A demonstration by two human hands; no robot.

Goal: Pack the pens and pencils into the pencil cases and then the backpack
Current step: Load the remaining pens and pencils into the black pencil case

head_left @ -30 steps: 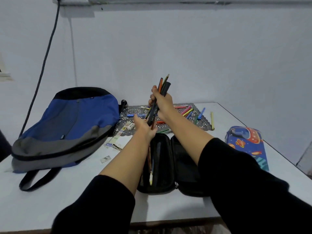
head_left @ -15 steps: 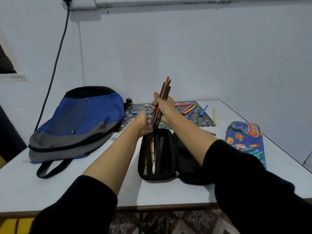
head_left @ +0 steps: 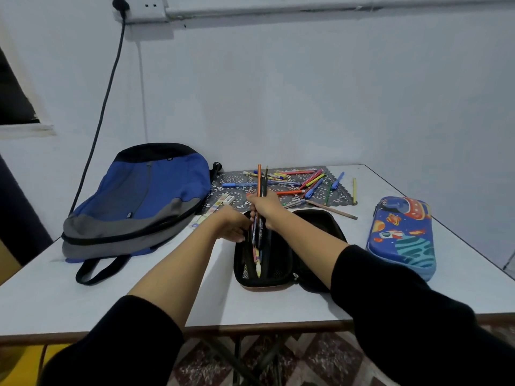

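Observation:
A black pencil case lies open on the white table, with a few pencils inside its left half. My right hand grips a bunch of pens and pencils, lower ends reaching down into the case. My left hand holds the case's far left rim beside the bunch. Several loose pens and pencils lie on a dark lace mat behind. A blue and grey backpack lies flat at the left. A blue space-print pencil case sits closed at the right.
Small erasers and a ruler lie between the backpack and the mat. One long pencil rests on the table behind the black case. A cable hangs from a wall socket above the backpack. The table's front edge is near me.
My right hand has lowered the bunch of pens and pencils from above the table down into the black case. My left hand has dropped to the case's rim.

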